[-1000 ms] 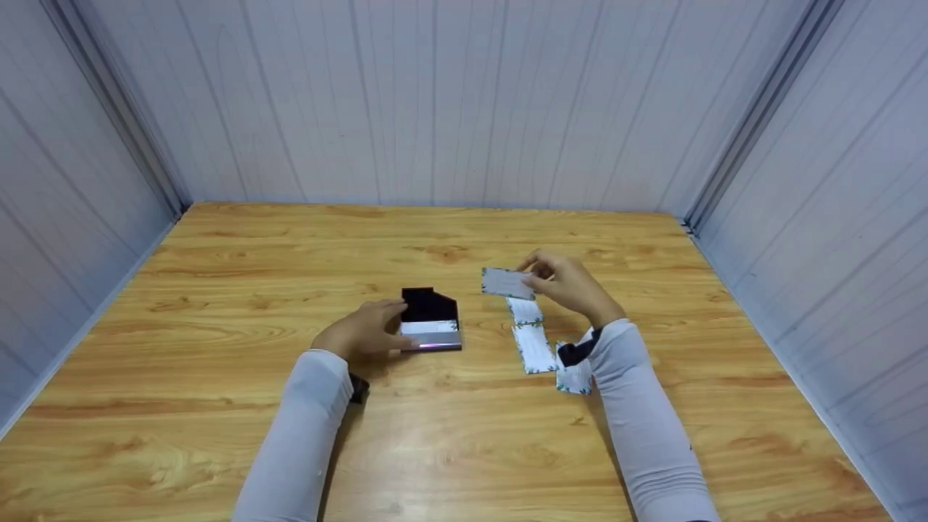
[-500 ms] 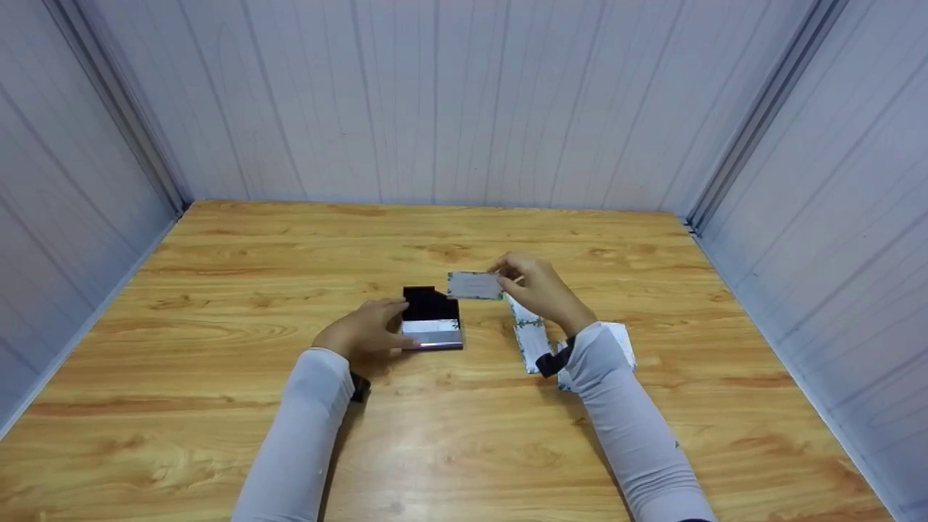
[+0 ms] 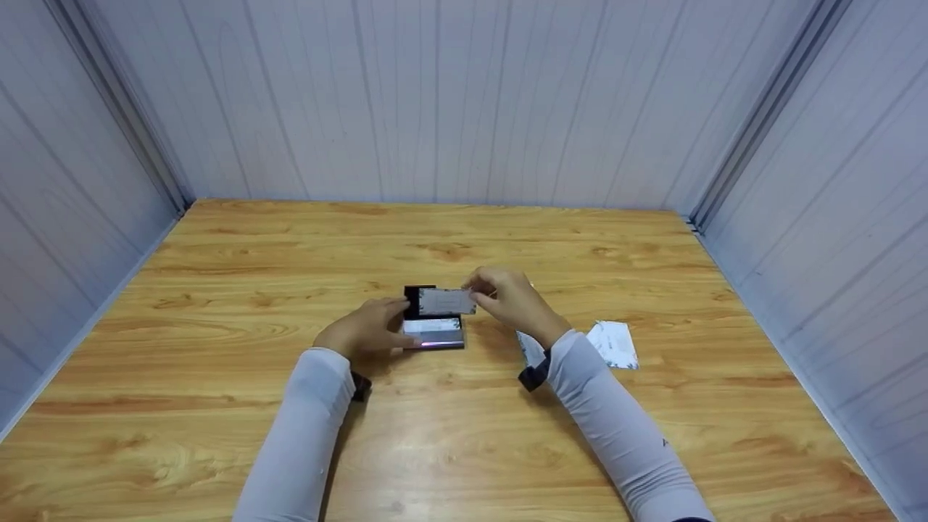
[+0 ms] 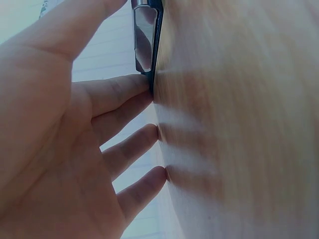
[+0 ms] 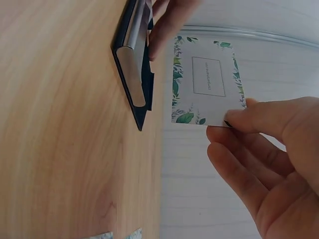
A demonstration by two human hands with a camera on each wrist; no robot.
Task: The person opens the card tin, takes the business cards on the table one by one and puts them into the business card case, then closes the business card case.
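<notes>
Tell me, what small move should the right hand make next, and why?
Probably lower the leaf-bordered business card toward the open card case: the right hand pinches it by one end, above the case. Another card already shows in there, and the left hand touches the case's side, which should help steady it.

Tabletop, yellow-brown wood grain with darker knots and streaks [image 3: 217, 304]; far edge along the back wall. Back wall, pale blue-white panelling with vertical grey seams [image 3: 406, 101]. Left side wall [image 3: 65, 217] and right side wall [image 3: 834, 217], similar pale panelling with slanting seams. Corner strips, grey, long and narrow [image 3: 770, 109], one per rear corner. Light: soft whitish glare on the tabletop's near middle [image 3: 399, 442].
</notes>
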